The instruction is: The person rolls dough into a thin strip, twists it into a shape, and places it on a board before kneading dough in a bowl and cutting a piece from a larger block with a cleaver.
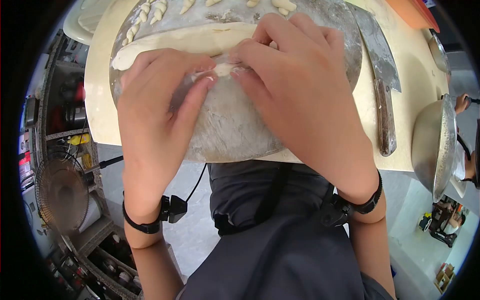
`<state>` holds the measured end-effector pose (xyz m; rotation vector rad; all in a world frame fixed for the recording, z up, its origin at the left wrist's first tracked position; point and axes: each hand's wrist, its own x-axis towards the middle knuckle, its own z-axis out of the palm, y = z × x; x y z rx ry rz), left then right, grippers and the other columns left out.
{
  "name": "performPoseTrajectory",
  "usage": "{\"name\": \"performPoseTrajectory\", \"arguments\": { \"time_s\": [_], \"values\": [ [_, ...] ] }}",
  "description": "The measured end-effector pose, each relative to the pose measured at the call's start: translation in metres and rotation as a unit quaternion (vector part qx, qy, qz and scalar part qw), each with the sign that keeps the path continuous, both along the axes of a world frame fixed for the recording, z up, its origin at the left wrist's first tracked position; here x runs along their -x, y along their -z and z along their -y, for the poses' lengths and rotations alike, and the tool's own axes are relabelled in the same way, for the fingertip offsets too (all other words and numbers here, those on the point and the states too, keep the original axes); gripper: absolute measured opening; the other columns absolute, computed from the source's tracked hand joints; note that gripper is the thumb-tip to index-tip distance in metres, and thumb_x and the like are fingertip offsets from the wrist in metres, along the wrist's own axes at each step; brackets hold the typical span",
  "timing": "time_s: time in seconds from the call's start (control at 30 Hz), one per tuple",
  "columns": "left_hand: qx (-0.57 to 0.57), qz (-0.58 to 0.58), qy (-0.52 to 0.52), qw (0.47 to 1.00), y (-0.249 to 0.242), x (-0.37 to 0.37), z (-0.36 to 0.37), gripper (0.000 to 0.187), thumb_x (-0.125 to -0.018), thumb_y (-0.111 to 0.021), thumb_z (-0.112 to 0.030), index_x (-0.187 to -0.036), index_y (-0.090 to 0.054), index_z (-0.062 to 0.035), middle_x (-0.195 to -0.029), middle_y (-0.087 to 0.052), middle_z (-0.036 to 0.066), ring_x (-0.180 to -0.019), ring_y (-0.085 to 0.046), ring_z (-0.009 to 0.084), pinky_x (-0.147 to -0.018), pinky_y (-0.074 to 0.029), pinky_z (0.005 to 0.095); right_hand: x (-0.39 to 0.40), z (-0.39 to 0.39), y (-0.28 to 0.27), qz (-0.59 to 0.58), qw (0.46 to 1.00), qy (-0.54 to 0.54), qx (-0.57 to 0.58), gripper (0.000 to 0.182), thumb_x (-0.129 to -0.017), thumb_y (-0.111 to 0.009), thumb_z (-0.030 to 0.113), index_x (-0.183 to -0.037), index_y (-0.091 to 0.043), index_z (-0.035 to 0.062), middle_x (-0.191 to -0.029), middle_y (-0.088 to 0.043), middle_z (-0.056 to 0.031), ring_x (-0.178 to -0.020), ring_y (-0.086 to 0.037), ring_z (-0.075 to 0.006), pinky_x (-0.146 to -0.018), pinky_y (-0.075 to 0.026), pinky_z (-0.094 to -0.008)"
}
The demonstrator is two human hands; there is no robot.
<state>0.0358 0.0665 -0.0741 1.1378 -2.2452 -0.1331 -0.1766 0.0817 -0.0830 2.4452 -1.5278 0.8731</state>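
Between my two hands is a small piece of dough (223, 69), pinched at both ends over a round, floured board (235, 125). My left hand (162, 90) has thumb and forefinger closed on its left end. The right end is between the thumb and fingers of my right hand (295, 70). Just beyond my fingers a long, thick roll of dough (185, 41) lies across the board, partly hidden by my right hand. Several small twisted dough pieces (159, 10) lie along the board's far edge.
A broad cleaver (382, 60) with a wooden handle rests right of the board, its blade tip near the rim. A metal bowl (430, 145) stands at the table's right edge. A fan (62, 195) is at the left. Other people (452, 222) are at the far right.
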Motion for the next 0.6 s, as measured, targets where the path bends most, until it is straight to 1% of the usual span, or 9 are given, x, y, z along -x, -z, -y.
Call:
{"name": "performPoseTrajectory", "arguments": {
  "time_s": [0.13,0.2,0.27,0.33,0.4,0.43,0.47,0.53,0.6],
  "values": [
    [-0.014,0.055,0.034,0.998,-0.012,-0.003,-0.019,0.024,-0.088,-0.079,-0.002,-0.112,-0.075,-0.0016,-0.110,-0.075,0.013,-0.110,-0.069,0.0309,-0.106,-0.049,0.0421,0.016,-0.021,-0.020,-0.011,0.997,0.000,-0.070,0.022,-0.084,-0.079,0.014,-0.106,-0.079,0.0132,-0.103,-0.065,-0.0035,-0.101,-0.061,-0.0263,-0.089,-0.043,-0.0458],
    [-0.042,0.068,0.046,0.996,-0.016,-0.005,-0.037,0.028,-0.091,-0.079,-0.007,-0.118,-0.074,-0.0016,-0.119,-0.074,0.016,-0.115,-0.068,0.0322,-0.111,-0.047,0.0462,0.024,-0.031,-0.019,-0.001,0.998,-0.011,-0.069,0.036,-0.083,-0.079,0.017,-0.119,-0.077,0.0130,-0.116,-0.067,-0.0073,-0.110,-0.063,-0.0296,-0.094,-0.045,-0.0464],
    [-0.028,-0.023,0.002,0.999,-0.006,-0.012,-0.057,0.035,-0.093,-0.078,-0.011,-0.125,-0.070,-0.0006,-0.132,-0.068,0.020,-0.121,-0.066,0.0352,-0.115,-0.045,0.0499,0.016,-0.035,-0.016,0.020,0.997,-0.034,-0.060,0.052,-0.083,-0.081,0.023,-0.132,-0.072,0.0101,-0.131,-0.066,-0.0122,-0.120,-0.062,-0.0336,-0.101,-0.046,-0.0475],
    [0.030,-0.081,-0.031,0.996,0.018,-0.024,-0.065,0.040,-0.101,-0.068,-0.014,-0.137,-0.062,0.0021,-0.151,-0.055,0.028,-0.133,-0.061,0.0398,-0.118,-0.043,0.0522,-0.015,-0.037,-0.010,0.041,0.996,-0.049,-0.057,0.064,-0.084,-0.080,0.030,-0.140,-0.066,0.0041,-0.143,-0.062,-0.0176,-0.132,-0.058,-0.0370,-0.110,-0.044,-0.0489],
    [0.049,-0.228,-0.081,0.969,0.037,-0.024,-0.068,0.039,-0.106,-0.061,-0.018,-0.140,-0.058,0.0022,-0.153,-0.054,0.027,-0.136,-0.060,0.0393,-0.118,-0.043,0.0530,-0.039,-0.035,0.005,0.037,0.995,-0.054,-0.072,0.068,-0.089,-0.075,0.039,-0.141,-0.064,-0.0029,-0.148,-0.061,-0.0214,-0.141,-0.054,-0.0378,-0.117,-0.041,-0.0499],
    [0.056,-0.301,-0.108,0.946,0.042,-0.024,-0.069,0.039,-0.109,-0.058,-0.020,-0.141,-0.057,0.0023,-0.154,-0.054,0.027,-0.137,-0.060,0.0390,-0.119,-0.043,0.0534,-0.040,-0.037,0.008,0.005,0.995,-0.054,-0.084,0.079,-0.089,-0.074,0.048,-0.144,-0.061,-0.0062,-0.153,-0.057,-0.0242,-0.145,-0.050,-0.0394,-0.123,-0.036,-0.0517],
    [0.068,-0.308,-0.109,0.943,0.044,-0.027,-0.072,0.040,-0.112,-0.054,-0.025,-0.142,-0.055,0.0019,-0.154,-0.054,0.028,-0.138,-0.059,0.0389,-0.118,-0.044,0.0538,-0.042,-0.039,0.010,-0.027,0.994,-0.055,-0.095,0.090,-0.090,-0.072,0.057,-0.148,-0.058,-0.0096,-0.158,-0.053,-0.0270,-0.150,-0.046,-0.0410,-0.128,-0.032,-0.0535],
    [0.091,-0.316,-0.120,0.937,0.050,-0.038,-0.083,0.045,-0.115,-0.049,-0.035,-0.142,-0.055,0.0007,-0.153,-0.053,0.028,-0.139,-0.059,0.0382,-0.115,-0.045,0.0549,-0.032,-0.060,0.008,-0.075,0.987,-0.073,-0.123,0.093,-0.088,-0.073,0.060,-0.147,-0.057,-0.0102,-0.157,-0.054,-0.0269,-0.150,-0.046,-0.0411,-0.128,-0.032,-0.0527],
    [0.072,-0.330,-0.113,0.934,0.059,-0.050,-0.094,0.046,-0.115,-0.049,-0.037,-0.141,-0.056,-0.0003,-0.152,-0.054,0.027,-0.139,-0.058,0.0376,-0.116,-0.045,0.0550,-0.029,-0.082,0.001,-0.090,0.982,-0.074,-0.150,0.097,-0.086,-0.073,0.063,-0.148,-0.056,-0.0103,-0.157,-0.054,-0.0267,-0.150,-0.046,-0.0411,-0.128,-0.032,-0.0523]
  ]
}}
